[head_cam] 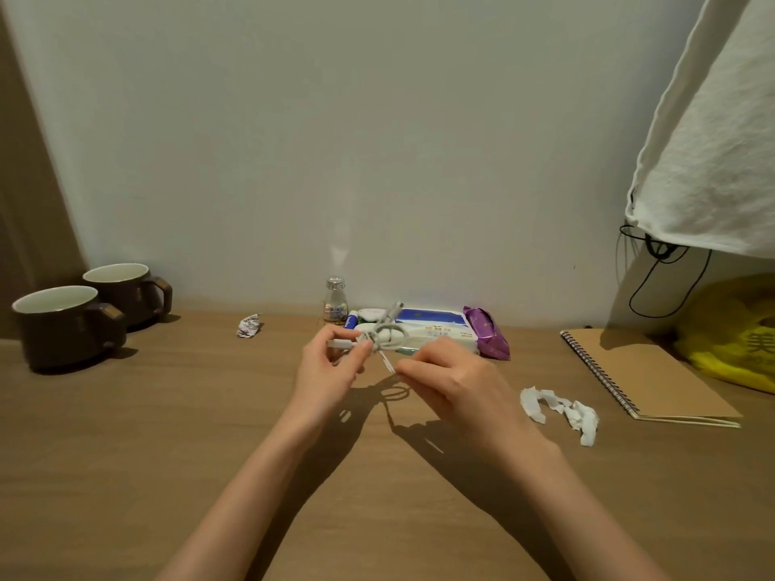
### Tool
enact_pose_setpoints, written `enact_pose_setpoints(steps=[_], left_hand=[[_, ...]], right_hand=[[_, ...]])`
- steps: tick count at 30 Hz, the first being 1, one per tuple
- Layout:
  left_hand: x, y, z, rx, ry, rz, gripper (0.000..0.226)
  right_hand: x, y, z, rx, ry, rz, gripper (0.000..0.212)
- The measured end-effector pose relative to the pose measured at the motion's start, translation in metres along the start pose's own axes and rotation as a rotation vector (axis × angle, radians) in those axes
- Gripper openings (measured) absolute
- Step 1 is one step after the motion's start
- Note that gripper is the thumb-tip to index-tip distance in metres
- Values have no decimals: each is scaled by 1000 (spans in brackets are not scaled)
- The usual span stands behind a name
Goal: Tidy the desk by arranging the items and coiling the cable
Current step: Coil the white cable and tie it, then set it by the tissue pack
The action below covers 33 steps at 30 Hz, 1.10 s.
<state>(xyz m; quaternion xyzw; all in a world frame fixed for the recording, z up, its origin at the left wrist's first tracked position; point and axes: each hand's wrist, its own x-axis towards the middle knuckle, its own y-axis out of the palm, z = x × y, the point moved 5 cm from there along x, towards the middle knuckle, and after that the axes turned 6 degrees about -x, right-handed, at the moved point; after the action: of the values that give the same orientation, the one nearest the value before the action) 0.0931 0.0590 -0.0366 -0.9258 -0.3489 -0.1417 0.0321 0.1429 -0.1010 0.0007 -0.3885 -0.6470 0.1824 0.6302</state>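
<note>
- 2 bare forearms reached in from the near edge over the wooden desk point(167, 454), meeting at its middle
- The left hand point(331, 371) had its fingers curled, thumb and fingertips pinching the cable point(388, 335) at the plug end
- The cable, white and wound into a small coil, was held up off the desk between the 2 hands, its shadow on the wood below
- The right hand point(453, 383) was curled too, pinching a thin white strand point(388, 364) that hung from the coil; whether cable end or tie could not be told
- To the right lay a torn paper strip point(560, 408), and beyond it a closed spiral notebook point(646, 379)
- At far left stood the nearer mug point(63, 325) and the farther mug point(126, 293), both dark, handles to the right
- A crumpled paper point(248, 326) lay apart, near the wall
- Along the wall behind the hands: a small bottle point(335, 301), a wipes pack point(436, 325) and a purple packet point(488, 333) just beside it
- At far right sat a yellow bag point(734, 337) under a hanging white cloth point(713, 140)
</note>
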Motion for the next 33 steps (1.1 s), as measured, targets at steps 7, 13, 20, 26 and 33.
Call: enact_pose_setpoints(steps=[7, 13, 20, 26, 33], left_hand=[[-20, 27, -9, 160, -49, 509, 9], [-28, 32, -16, 148, -66, 728, 19], [-25, 33, -11, -129, -158, 633, 20], [-20, 31, -11, -162, -110, 483, 44], [-26, 38, -23, 21, 70, 530, 34]], right_hand=[[7, -17, -25, -11, 54, -136, 14], [-6, -13, -57, 789, 522, 374, 16], [-11, 12, -48, 1009, 807, 286, 13], [-6, 25, -31, 1052, 871, 143, 18], [-10, 23, -33, 797, 856, 118, 14]])
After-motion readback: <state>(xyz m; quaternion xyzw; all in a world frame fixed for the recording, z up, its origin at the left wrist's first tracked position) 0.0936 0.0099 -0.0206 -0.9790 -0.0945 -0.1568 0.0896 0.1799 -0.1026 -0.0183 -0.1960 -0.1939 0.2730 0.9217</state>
